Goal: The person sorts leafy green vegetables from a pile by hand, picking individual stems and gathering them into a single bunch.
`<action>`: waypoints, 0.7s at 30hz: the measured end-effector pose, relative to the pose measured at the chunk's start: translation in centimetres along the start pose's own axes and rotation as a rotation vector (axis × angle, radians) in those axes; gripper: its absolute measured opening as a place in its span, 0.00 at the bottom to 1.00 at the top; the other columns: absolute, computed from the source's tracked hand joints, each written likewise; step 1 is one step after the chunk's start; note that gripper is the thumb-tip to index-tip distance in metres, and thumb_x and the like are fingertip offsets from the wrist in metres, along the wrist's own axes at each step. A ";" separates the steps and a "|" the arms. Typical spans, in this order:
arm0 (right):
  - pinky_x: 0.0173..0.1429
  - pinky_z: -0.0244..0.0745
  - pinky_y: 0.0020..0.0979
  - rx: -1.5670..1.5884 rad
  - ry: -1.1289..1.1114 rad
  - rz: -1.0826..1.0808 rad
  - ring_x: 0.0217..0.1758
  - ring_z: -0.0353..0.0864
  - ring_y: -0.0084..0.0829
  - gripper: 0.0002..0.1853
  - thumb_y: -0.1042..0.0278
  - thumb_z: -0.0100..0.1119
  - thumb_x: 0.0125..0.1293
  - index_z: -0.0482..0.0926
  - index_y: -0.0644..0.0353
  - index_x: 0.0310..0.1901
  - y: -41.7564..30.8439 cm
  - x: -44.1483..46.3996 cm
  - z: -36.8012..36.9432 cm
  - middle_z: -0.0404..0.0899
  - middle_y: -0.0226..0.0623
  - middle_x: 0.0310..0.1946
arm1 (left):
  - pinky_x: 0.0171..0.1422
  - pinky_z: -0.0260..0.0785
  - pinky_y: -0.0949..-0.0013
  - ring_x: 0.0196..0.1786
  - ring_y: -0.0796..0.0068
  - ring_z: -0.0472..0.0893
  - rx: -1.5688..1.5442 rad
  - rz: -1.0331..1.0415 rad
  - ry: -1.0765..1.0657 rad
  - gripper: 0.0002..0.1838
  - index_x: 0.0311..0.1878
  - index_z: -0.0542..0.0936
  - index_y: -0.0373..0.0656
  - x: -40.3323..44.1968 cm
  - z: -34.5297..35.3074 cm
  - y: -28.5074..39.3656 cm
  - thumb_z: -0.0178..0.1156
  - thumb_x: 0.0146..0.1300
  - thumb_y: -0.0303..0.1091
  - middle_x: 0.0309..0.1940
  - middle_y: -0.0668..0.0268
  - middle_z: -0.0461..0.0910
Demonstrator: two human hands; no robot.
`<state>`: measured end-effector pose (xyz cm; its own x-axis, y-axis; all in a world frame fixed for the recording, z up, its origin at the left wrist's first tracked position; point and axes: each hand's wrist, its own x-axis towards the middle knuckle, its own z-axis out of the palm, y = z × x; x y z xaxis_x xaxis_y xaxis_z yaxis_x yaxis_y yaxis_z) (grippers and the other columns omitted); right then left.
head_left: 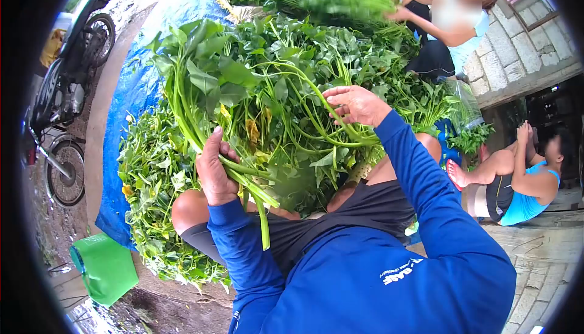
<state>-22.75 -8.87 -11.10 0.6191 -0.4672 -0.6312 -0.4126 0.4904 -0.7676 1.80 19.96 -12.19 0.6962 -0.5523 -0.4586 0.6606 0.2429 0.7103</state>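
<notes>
My left hand [216, 167] is wrapped round a bunch of leafy green stems [185, 106], with the leaves up and the cut ends [263, 197] poking out below the fist. My right hand [359, 106] is raised over the pile of leafy greens [286, 48], its fingers partly spread beside a long curved stem [310, 87]. Whether those fingers touch the stem I cannot tell. More pale stems lie under the right wrist. The pile spreads in front of my knees and along my left side, with a few yellowed leaves [252, 132] in it.
A blue tarp [125, 145] lies under the greens. At the left stand a motorcycle [70, 90] and a green bag [106, 270]. A co-worker [453, 27] at the upper right holds a blurred bunch of greens. Another person [529, 182] sits at the right by a block wall [514, 48].
</notes>
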 end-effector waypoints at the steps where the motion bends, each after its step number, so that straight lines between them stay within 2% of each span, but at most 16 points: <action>1: 0.44 0.89 0.36 0.029 -0.008 0.005 0.40 0.87 0.25 0.17 0.67 0.66 0.78 0.81 0.56 0.65 0.5 -0.2 -0.2 0.87 0.29 0.46 | 0.25 0.68 0.72 0.23 0.79 0.74 0.026 -0.003 -0.003 0.14 0.37 0.79 0.48 0.2 0.2 -0.5 0.75 0.70 0.42 0.23 0.74 0.72; 4: 0.41 0.87 0.30 0.101 -0.071 -0.001 0.38 0.87 0.22 0.16 0.65 0.68 0.78 0.83 0.57 0.63 1.5 -0.5 -0.4 0.87 0.27 0.44 | 0.26 0.69 0.74 0.24 0.81 0.75 0.112 -0.004 0.000 0.14 0.39 0.80 0.48 0.7 1.0 -1.9 0.75 0.69 0.43 0.24 0.75 0.73; 7: 0.41 0.86 0.30 0.068 0.021 -0.078 0.38 0.85 0.20 0.16 0.64 0.69 0.76 0.83 0.56 0.62 1.8 -0.7 0.6 0.86 0.25 0.44 | 0.25 0.68 0.71 0.21 0.77 0.76 0.160 0.048 0.023 0.13 0.36 0.80 0.46 1.2 1.9 -3.4 0.76 0.67 0.38 0.22 0.72 0.75; 9: 0.36 0.84 0.27 -0.196 0.228 -0.234 0.39 0.79 0.17 0.19 0.62 0.70 0.74 0.83 0.56 0.62 2.5 -1.0 0.7 0.83 0.23 0.41 | 0.27 0.69 0.72 0.21 0.77 0.76 0.222 0.098 0.037 0.13 0.36 0.80 0.45 1.7 1.7 -4.4 0.77 0.66 0.37 0.22 0.71 0.76; 12: 0.30 0.80 0.24 -0.122 0.340 -0.340 0.35 0.79 0.17 0.18 0.64 0.68 0.76 0.82 0.59 0.63 1.3 -4.7 2.9 0.80 0.23 0.38 | 0.28 0.69 0.72 0.21 0.78 0.77 0.288 0.140 0.072 0.12 0.37 0.81 0.44 1.8 1.7 -5.7 0.76 0.66 0.35 0.24 0.70 0.79; 15: 0.30 0.79 0.23 -0.198 0.382 -0.415 0.31 0.79 0.17 0.18 0.65 0.68 0.76 0.81 0.60 0.64 0.9 -7.3 3.2 0.78 0.23 0.35 | 0.28 0.69 0.72 0.22 0.79 0.77 0.346 0.154 0.039 0.11 0.40 0.82 0.42 1.5 2.2 -6.2 0.76 0.66 0.34 0.24 0.70 0.79; 16: 0.31 0.78 0.22 -0.173 0.393 -0.486 0.31 0.77 0.16 0.19 0.65 0.68 0.76 0.82 0.61 0.64 0.9 -8.1 3.4 0.81 0.25 0.35 | 0.29 0.70 0.73 0.23 0.80 0.78 0.352 0.148 0.032 0.10 0.44 0.84 0.39 1.5 2.3 -6.5 0.76 0.66 0.31 0.28 0.70 0.82; 19: 0.32 0.73 0.21 -0.042 0.393 -0.698 0.31 0.76 0.15 0.18 0.69 0.69 0.75 0.83 0.63 0.63 0.4 -9.5 3.9 0.82 0.26 0.36 | 0.29 0.72 0.73 0.25 0.80 0.78 0.324 0.205 0.045 0.10 0.46 0.84 0.38 1.7 2.6 -7.7 0.76 0.66 0.29 0.32 0.69 0.84; 20: 0.33 0.71 0.21 -0.045 0.448 -0.720 0.31 0.76 0.14 0.17 0.72 0.69 0.74 0.84 0.64 0.61 -0.2 -10.8 4.4 0.82 0.26 0.36 | 0.29 0.73 0.73 0.26 0.81 0.78 0.341 0.166 0.061 0.10 0.48 0.85 0.38 1.5 2.8 -7.7 0.75 0.67 0.27 0.35 0.70 0.85; 21: 0.37 0.74 0.21 -0.095 0.508 -0.753 0.33 0.76 0.14 0.16 0.73 0.70 0.74 0.85 0.63 0.62 -0.5 -11.0 4.3 0.81 0.26 0.37 | 0.29 0.72 0.73 0.26 0.81 0.78 0.351 0.185 0.050 0.10 0.48 0.84 0.39 1.4 2.9 -7.8 0.75 0.67 0.27 0.35 0.70 0.84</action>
<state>-26.50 -0.80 -3.30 0.3879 -0.9178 0.0847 -0.0858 -0.1274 -0.9881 -3.18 14.98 -16.86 0.8131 -0.4829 -0.3250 0.3924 0.0424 0.9188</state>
